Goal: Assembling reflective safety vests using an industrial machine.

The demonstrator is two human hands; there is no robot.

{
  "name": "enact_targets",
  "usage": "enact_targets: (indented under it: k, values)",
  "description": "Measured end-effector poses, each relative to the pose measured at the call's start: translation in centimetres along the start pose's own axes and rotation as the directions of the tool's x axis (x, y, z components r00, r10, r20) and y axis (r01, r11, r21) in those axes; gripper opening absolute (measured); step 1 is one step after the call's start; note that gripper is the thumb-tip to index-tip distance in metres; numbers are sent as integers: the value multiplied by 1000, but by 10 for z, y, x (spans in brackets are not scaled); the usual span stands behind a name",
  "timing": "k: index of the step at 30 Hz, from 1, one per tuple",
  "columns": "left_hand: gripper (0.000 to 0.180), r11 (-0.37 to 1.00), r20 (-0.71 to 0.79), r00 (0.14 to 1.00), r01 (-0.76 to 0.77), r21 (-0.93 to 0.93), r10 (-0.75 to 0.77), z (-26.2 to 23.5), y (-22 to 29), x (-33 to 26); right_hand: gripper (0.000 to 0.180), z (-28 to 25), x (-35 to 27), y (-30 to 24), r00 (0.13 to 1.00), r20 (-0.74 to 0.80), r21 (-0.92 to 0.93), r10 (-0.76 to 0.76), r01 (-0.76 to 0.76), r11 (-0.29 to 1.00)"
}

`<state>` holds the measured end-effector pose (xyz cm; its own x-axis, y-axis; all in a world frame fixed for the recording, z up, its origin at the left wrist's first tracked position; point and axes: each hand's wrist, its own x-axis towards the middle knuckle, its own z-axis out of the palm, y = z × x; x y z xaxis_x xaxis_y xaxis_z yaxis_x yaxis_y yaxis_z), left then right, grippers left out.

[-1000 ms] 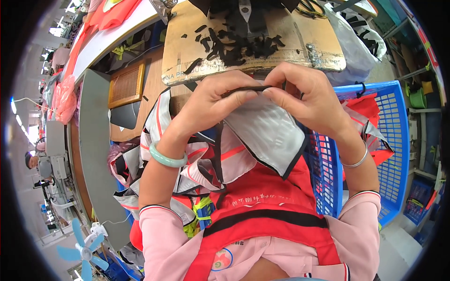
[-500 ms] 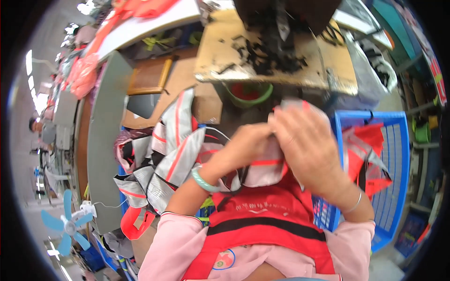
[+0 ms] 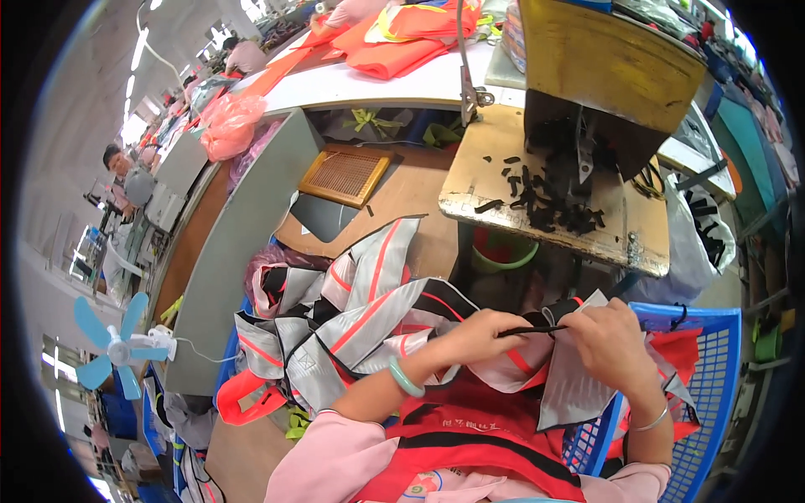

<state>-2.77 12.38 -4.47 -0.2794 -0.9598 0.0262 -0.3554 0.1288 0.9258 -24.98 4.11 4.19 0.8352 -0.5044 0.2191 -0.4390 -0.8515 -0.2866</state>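
Grey fabric sits pinched in curled left hand and right hand.

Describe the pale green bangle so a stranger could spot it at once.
Start at the red cloth apron, then find the person's bare left hand. Around its wrist sits the smooth, pale green bangle, visibly thicker than the thin, silvery bangle on the right hand's wrist.
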Motion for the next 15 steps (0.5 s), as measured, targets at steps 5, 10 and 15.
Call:
enact_targets:
  k: [5,10,15]
  values:
    - [25,997,277,959,-69,45,54,-85,58,27,17,-38,17,20,993,66,394,-98,65,917]
    - [27,962,472,840,219,160,-270,-113,55,86,27,8,28,64,992,127,517,4,-69,853]
    - [30,942,181,960,155,297,-215,-82,5,94,22,60,30,66,967,-3,161,255,-252,954]
